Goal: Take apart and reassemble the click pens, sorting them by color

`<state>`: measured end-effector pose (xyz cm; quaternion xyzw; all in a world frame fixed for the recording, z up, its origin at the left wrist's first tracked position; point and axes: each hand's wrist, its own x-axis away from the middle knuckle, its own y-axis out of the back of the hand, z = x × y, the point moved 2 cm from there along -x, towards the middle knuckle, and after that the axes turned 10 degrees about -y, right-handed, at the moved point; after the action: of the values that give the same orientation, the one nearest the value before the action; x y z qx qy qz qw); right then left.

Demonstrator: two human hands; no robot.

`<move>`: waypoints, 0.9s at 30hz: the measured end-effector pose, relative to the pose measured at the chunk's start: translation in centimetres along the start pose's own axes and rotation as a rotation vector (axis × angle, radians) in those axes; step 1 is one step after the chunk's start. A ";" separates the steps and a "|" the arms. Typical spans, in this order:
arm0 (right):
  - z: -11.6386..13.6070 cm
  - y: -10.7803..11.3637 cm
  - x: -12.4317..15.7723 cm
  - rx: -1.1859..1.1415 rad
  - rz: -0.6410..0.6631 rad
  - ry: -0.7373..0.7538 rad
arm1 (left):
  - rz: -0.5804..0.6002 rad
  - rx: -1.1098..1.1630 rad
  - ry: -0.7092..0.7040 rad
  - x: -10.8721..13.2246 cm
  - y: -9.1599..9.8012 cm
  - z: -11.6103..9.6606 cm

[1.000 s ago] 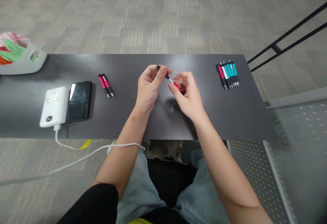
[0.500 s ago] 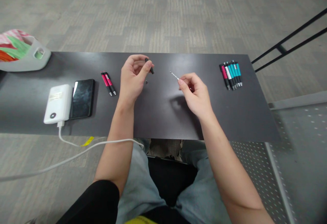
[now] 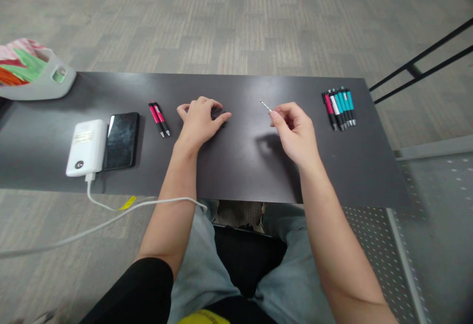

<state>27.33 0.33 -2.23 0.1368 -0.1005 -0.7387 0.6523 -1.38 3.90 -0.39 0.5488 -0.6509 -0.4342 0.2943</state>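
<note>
My right hand (image 3: 295, 129) is closed, pinching a thin whitish pen refill (image 3: 265, 105) between thumb and fingers above the table; its narrow end points up and left. My left hand (image 3: 201, 119) is palm down, low over the table, with its fingers spread and thumb apart from the forefinger. A small black pen part (image 3: 217, 113) shows partly in the gap between them; whether they touch it I cannot tell. Two pink-and-black pens (image 3: 158, 118) lie left of this hand. Right of my right hand lies a row of several pink, white and teal pens (image 3: 338, 109).
A white power bank (image 3: 85, 147) with a white cable (image 3: 111, 221) lies beside a black phone (image 3: 121, 141) at the left. The cable crosses over my left forearm. A white basket (image 3: 61, 85) of coloured cloth stands at the table's (image 3: 251, 176) far left. Black rails (image 3: 424, 65) rise at the right.
My left hand has lowered to the table and turned palm down, its fingers spreading from the black pen part it held up. My right hand still holds the refill, appearing slightly farther right.
</note>
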 end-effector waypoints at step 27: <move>0.4 -0.8 0.3 0.092 0.161 0.008 | -0.063 0.160 -0.242 0.5 0.7 0.3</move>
<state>26.42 0.13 -2.18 0.1612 -0.1422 -0.6780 0.7029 -2.04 3.46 0.07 0.5344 -0.6966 -0.4529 0.1549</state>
